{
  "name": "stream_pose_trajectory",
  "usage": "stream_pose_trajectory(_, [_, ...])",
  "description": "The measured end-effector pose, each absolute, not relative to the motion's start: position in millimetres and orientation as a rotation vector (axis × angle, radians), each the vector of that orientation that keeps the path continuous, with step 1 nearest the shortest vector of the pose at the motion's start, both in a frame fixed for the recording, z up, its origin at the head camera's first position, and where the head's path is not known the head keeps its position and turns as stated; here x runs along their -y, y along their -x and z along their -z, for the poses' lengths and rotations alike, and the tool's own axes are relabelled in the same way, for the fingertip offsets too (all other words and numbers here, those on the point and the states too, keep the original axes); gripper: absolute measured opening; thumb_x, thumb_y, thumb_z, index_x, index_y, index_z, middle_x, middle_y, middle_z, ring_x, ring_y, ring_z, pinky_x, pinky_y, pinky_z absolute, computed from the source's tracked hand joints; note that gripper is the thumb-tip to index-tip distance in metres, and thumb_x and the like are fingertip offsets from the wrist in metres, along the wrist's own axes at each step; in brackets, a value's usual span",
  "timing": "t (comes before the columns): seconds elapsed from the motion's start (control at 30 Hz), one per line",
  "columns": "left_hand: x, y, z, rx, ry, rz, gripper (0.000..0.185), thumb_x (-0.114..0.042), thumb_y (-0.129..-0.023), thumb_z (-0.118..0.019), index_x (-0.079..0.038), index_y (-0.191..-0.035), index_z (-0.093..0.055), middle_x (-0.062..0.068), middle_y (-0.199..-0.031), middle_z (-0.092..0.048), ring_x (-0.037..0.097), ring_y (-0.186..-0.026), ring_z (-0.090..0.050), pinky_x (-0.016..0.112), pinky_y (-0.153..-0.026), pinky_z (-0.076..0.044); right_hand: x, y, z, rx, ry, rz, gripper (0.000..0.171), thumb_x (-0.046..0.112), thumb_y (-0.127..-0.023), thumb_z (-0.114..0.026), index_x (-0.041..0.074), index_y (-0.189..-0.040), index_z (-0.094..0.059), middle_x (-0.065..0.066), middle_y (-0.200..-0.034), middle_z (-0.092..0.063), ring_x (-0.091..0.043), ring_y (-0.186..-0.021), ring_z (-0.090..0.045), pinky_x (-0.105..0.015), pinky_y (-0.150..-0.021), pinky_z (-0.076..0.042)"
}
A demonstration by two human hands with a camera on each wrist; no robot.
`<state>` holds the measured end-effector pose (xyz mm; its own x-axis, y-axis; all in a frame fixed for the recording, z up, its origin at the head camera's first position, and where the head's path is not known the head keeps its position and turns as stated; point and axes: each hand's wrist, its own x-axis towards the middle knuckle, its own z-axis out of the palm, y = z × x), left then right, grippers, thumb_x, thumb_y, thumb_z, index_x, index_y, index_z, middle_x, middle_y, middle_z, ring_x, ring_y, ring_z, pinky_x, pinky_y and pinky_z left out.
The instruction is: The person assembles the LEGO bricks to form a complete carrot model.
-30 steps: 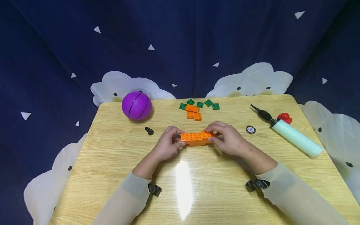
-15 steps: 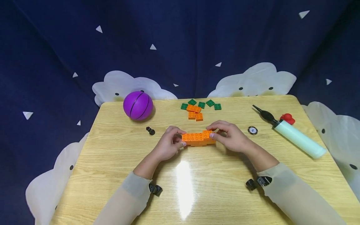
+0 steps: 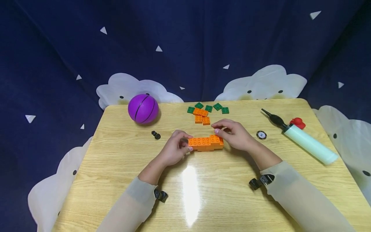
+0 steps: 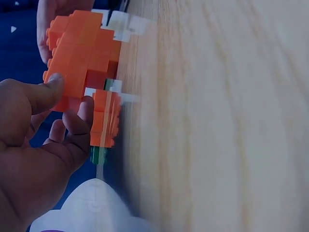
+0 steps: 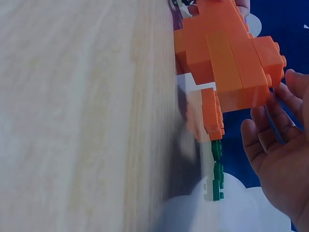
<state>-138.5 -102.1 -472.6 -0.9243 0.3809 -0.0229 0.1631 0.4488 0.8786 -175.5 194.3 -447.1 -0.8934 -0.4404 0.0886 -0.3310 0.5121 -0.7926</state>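
— Lying flat near the wooden table's [image 3: 116, 180] middle, the studded orange plastic brick assembly [image 3: 205, 143] runs lengthwise left to right.

— Grip?

— Left hand [image 3: 173, 150] pinches its left end, thumb and fingers curled. Right hand [image 3: 235, 135] arches just beside its right end, fingers relaxed, holding nothing.

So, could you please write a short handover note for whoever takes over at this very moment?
Left hand: pinches the left end of the orange brick assembly, which rests on the wooden table.
Right hand: open, fingers just above the assembly's right end, not gripping.
Done: several orange bricks joined in a row, with a raised block at the right end.
Left: loose orange bricks and green plates lie unattached behind the assembly.
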Motion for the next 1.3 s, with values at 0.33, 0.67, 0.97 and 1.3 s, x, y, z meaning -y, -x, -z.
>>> stream_pose_trajectory(0.33, [102,137,473,-2.485,-0.484,-1.481,0.031,-0.006,-0.095,-0.075,-0.015,-0.123,-0.066,0.013,-0.125,-0.05,0.019,-0.091,-0.063,0.029,-0.071,-0.055,-187,195,456,-2.642,0.601,1.325,0.037,0.035,-0.106,-0.062,0.01,-0.132,-0.068,-0.002,-0.13,-0.066,-0.022,-0.114,-0.061,-0.046,-0.097,-0.053])
stream_pose_trajectory(0.67, [101,138,474,-2.49,-0.473,-1.48,0.032,-0.005,-0.094,-0.076,-0.016,-0.123,-0.066,0.01,-0.124,-0.05,0.019,-0.091,-0.064,0.029,-0.069,-0.056,-181,216,475,-2.681,0.553,1.238,0.04,0.033,-0.104,-0.066,0.01,-0.136,-0.065,-0.004,-0.121,-0.066,-0.022,-0.102,-0.061,-0.042,-0.092,-0.053])
stream_pose_trajectory(0.97, [101,139,473,-2.5,-0.468,-1.463,0.032,-0.006,-0.094,-0.076,-0.017,-0.122,-0.066,0.007,-0.125,-0.05,0.018,-0.091,-0.063,0.029,-0.071,-0.056,-174,235,485,-2.751,0.546,1.148,0.042,0.029,-0.1,-0.071,0.011,-0.137,-0.065,-0.004,-0.119,-0.063,-0.02,-0.097,-0.058,-0.038,-0.086,-0.05])
stream_pose_trajectory(1.3, [101,139,473,-2.515,-0.473,-1.445,0.031,-0.006,-0.095,-0.076,-0.017,-0.122,-0.066,0.004,-0.124,-0.05,0.018,-0.091,-0.063,0.028,-0.071,-0.055,-166,247,486,-2.785,0.607,1.024,0.044,0.024,-0.095,-0.076,0.012,-0.136,-0.066,-0.007,-0.132,-0.059,-0.024,-0.1,-0.055,-0.04,-0.089,-0.048])
